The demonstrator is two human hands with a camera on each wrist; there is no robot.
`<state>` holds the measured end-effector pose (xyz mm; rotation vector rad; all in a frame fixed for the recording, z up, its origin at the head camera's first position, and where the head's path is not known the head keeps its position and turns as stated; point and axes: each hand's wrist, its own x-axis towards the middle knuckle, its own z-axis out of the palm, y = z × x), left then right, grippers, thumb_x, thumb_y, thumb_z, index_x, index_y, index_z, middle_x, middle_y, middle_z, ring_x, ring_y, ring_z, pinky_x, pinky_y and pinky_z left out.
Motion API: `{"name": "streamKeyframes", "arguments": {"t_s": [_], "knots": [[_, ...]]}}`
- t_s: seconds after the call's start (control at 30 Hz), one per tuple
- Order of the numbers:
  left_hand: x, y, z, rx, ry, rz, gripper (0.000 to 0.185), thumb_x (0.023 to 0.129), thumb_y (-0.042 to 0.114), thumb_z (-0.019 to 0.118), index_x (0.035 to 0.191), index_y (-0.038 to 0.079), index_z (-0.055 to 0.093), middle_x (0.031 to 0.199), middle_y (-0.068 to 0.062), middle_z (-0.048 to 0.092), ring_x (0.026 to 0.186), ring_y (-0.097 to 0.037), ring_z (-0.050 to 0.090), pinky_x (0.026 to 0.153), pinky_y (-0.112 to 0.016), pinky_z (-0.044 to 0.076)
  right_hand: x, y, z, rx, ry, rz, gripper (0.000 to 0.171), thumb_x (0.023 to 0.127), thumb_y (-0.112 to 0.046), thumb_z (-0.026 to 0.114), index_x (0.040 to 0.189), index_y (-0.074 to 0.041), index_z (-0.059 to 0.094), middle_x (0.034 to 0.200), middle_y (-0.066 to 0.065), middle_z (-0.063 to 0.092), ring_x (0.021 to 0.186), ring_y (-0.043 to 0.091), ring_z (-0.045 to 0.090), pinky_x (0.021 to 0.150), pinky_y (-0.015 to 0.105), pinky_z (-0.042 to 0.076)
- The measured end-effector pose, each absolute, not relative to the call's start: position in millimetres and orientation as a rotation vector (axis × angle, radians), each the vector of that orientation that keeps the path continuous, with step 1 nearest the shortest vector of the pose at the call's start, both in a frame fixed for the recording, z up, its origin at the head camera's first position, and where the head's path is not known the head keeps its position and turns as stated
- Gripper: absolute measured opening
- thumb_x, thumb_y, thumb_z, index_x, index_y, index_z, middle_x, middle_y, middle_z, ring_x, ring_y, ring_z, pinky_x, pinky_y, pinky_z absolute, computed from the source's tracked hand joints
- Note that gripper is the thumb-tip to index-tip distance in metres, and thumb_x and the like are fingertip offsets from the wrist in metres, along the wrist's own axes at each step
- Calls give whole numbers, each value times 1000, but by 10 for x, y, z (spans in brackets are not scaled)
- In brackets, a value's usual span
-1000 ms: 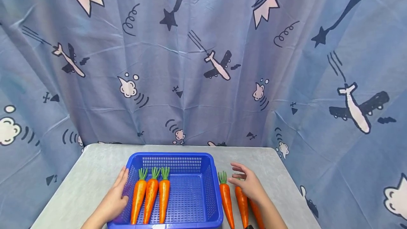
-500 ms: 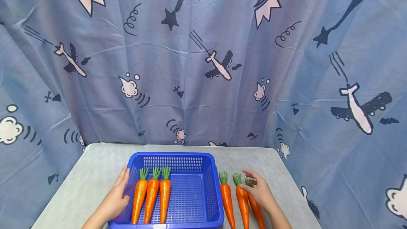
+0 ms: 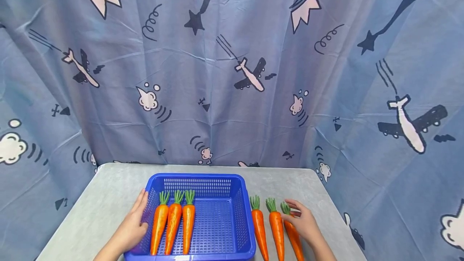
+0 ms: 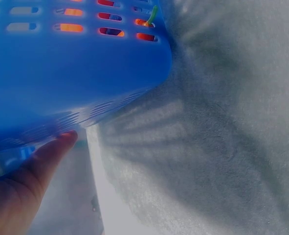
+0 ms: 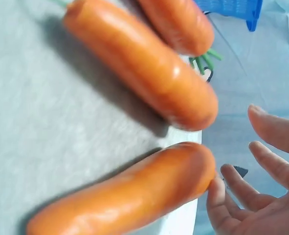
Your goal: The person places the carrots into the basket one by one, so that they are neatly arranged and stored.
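Orange plastic carrots with green tops are the matter here: three (image 3: 173, 221) already lie side by side in the left half of the blue perforated plastic basket (image 3: 217, 183), and three more (image 3: 276, 228) lie in a row on the grey table (image 3: 108, 196) just right of it, so by my reckoning about half the work is done. The right hand (image 3: 304, 222) rests, fingers loosely spread and barely curled, on the outermost carrot (image 3: 293, 239), one fingertip touching it, gripping nothing. The left hand (image 3: 131, 228) lies flat against the basket's left wall, fingers straight.
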<state>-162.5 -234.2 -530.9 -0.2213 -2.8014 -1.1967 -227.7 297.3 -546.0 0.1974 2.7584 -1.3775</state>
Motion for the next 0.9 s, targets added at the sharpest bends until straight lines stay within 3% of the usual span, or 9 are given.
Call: {"name": "streamKeyframes", "arguments": {"t_s": [0.17, 0.23, 0.33, 0.4, 0.47, 0.53, 0.7, 0.9], "knots": [[-1627, -2345, -5294, -209, -2808, -1200, 90, 77, -12, 59, 157, -9, 18, 167, -26, 8, 147, -54, 19, 98, 1, -2, -2278, 3052, -5516, 224, 2783, -1332, 54, 86, -8, 76, 137, -2, 59, 135, 29, 59, 119, 47, 59, 96, 56, 54], [-1630, -2345, -5291, -202, -2822, -1197, 90, 78, -11, 60, 157, -8, 18, 167, -26, 8, 147, -55, 18, 112, -11, 3, -2282, 3080, -5539, 237, 2782, -1312, 53, 86, -6, 75, 137, -2, 60, 135, 29, 59, 120, 47, 58, 98, 59, 51], [-1630, -2344, -5290, -195, -2831, -1205, 90, 79, -10, 60, 158, -7, 17, 167, -25, 7, 147, -54, 18, 115, -18, 4, -2289, 3125, -5571, 258, 2774, -1282, 54, 85, -4, 76, 136, -1, 60, 135, 29, 59, 120, 47, 57, 98, 59, 51], [-1629, -2342, -5291, -200, -2823, -1206, 90, 79, -10, 60, 158, -8, 17, 167, -25, 7, 147, -55, 18, 114, -14, 3, -2293, 3153, -5587, 281, 2771, -1261, 55, 82, -3, 77, 135, -1, 60, 136, 29, 58, 120, 47, 58, 95, 58, 53], [-1624, -2342, -5296, -208, -2804, -1210, 90, 77, -11, 59, 157, -9, 18, 167, -26, 8, 147, -55, 18, 102, -1, -2, -2296, 3178, -5602, 294, 2767, -1239, 58, 80, -4, 79, 135, 0, 60, 137, 30, 56, 118, 47, 59, 93, 57, 54], [-1620, -2340, -5299, -214, -2790, -1203, 90, 76, -12, 59, 157, -9, 18, 167, -26, 9, 147, -55, 19, 96, 4, -3, -2299, 3198, -5616, 304, 2759, -1215, 60, 79, -7, 81, 135, 0, 60, 137, 32, 55, 118, 48, 59, 92, 56, 55], [-1617, -2338, -5312, -222, -2784, -1186, 90, 77, -11, 59, 157, -9, 19, 166, -27, 10, 146, -56, 20, 96, 4, -4, -2291, 3209, -5634, 311, 2717, -1156, 59, 81, -19, 83, 133, -3, 62, 130, 35, 58, 113, 46, 61, 85, 50, 59], [-1614, -2334, -5303, -208, -2799, -1189, 90, 78, -10, 60, 158, -7, 18, 167, -25, 9, 147, -55, 20, 98, 1, -3, -2259, 3160, -5619, 325, 2650, -1185, 55, 82, -21, 83, 131, -4, 66, 120, 28, 65, 93, 28, 62, 67, 34, 58]]}}
